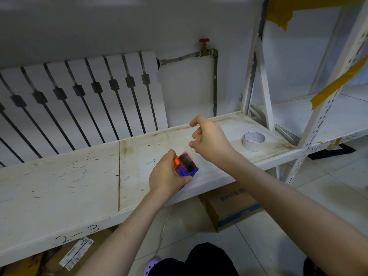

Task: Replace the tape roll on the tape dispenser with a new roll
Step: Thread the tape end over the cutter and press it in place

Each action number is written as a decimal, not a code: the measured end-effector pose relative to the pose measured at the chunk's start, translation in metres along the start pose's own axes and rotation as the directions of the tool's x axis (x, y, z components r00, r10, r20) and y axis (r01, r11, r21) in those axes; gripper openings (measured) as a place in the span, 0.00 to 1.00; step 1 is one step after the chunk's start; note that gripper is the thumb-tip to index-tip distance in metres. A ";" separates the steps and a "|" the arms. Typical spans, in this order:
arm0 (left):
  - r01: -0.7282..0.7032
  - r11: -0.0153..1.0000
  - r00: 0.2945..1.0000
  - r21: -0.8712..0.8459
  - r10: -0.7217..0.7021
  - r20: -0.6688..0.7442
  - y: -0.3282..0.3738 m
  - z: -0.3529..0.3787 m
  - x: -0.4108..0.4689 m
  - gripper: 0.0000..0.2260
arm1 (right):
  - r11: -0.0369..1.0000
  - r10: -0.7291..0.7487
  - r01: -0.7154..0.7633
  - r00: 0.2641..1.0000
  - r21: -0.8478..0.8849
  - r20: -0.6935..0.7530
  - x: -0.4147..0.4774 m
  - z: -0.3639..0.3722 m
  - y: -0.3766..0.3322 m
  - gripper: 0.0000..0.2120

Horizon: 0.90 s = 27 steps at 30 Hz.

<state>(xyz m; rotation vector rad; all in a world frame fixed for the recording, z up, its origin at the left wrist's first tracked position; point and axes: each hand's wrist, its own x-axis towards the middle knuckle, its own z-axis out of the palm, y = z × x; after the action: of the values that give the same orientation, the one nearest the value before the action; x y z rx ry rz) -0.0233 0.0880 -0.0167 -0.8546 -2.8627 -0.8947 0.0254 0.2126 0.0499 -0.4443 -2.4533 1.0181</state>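
Over the scuffed white shelf [79, 176], the left hand [166, 177] grips the blue-and-orange tape dispenser [186, 164]; the right hand [210, 139] hovers beside it, fingers curled and holding nothing visible. Further right stands a tape roll [253, 141].

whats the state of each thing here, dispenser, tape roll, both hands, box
tape dispenser: gripped in the left hand, held over the shelf
left hand: closed around the dispenser
right hand: raised beyond the dispenser, fingers curled; grip unclear
tape roll: lying flat on the shelf, untouched
cardboard box: closed, on the floor under the shelf
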 end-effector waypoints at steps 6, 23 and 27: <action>0.013 0.998 0.999 -0.059 -0.011 0.037 -0.002 -0.006 0.000 0.25 | 0.996 0.090 -0.090 0.996 0.003 -0.006 0.006 0.001 0.019 0.22; -0.012 0.986 0.994 -0.165 0.030 0.105 -0.011 -0.004 0.006 0.25 | 0.902 0.320 -0.316 0.947 0.294 0.035 -0.006 0.014 0.055 0.23; -0.019 0.983 0.992 -0.185 0.042 0.122 -0.016 -0.003 0.009 0.26 | 0.829 0.379 -0.388 0.919 0.402 0.106 -0.006 0.019 0.058 0.23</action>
<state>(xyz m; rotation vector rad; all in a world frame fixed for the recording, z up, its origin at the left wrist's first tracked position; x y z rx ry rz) -0.0392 0.0800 -0.0203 -1.0029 -2.8968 -1.1557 0.0277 0.2380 -0.0053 -0.8005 -2.1135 1.6764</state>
